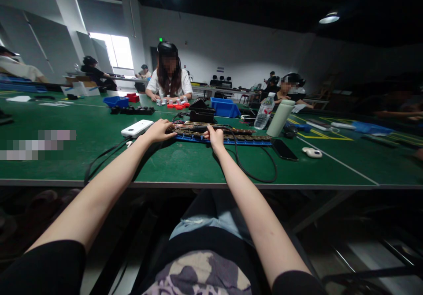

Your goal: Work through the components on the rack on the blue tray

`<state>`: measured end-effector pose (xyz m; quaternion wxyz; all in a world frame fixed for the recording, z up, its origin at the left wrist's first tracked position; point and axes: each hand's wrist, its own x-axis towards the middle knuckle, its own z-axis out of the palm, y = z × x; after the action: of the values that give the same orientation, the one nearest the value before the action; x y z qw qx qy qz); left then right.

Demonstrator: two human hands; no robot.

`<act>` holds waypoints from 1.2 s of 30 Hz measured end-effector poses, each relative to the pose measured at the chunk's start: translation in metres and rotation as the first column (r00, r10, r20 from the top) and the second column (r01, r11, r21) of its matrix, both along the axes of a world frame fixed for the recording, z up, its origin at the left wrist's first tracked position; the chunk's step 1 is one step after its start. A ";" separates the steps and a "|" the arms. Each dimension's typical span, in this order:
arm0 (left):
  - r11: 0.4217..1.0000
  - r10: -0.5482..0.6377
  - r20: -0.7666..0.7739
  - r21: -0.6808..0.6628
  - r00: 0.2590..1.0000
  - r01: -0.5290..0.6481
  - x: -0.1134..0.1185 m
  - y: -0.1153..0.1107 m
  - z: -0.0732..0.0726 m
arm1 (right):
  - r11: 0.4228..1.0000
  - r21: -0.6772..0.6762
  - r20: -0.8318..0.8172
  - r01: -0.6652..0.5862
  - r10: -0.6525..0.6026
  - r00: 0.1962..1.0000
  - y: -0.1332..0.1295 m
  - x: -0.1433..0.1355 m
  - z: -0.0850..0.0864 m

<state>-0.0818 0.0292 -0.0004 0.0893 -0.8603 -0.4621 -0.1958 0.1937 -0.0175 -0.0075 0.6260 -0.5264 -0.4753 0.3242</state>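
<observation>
The long strip [246, 137] lies left to right (blue edge [243, 143] nearest).

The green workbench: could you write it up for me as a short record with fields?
Surface: green workbench
Centre: long strip assembly with a blue lower edge
Left hand: on the assembly's left end
Right hand: near its middle, fingers curled, beside a black handle-like piece; grip unclear
Cable: black cable, looped on the right
Left side: white rounded device
Right side: clear plastic bottle, pale green bottle, smartphone, earbud case
Across: person in a white top, small red pieces in front
</observation>
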 end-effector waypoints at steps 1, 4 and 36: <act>1.000 0.000 0.000 0.001 1.000 0.000 0.000 0.000 0.000 | 1.000 0.003 0.001 0.001 -0.001 1.000 0.000 0.000 0.000; 1.000 0.006 -0.011 0.004 1.000 -0.006 0.000 0.001 0.000 | 1.000 0.007 0.001 0.002 -0.002 1.000 0.000 0.000 0.000; 1.000 0.016 -0.011 0.003 1.000 -0.016 0.000 0.000 0.001 | 1.000 0.013 -0.008 -0.005 0.005 1.000 0.007 0.002 -0.005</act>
<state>-0.0823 0.0288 0.0001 0.0946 -0.8576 -0.4680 -0.1912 0.1958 -0.0107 -0.0125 0.6305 -0.5198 -0.4761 0.3250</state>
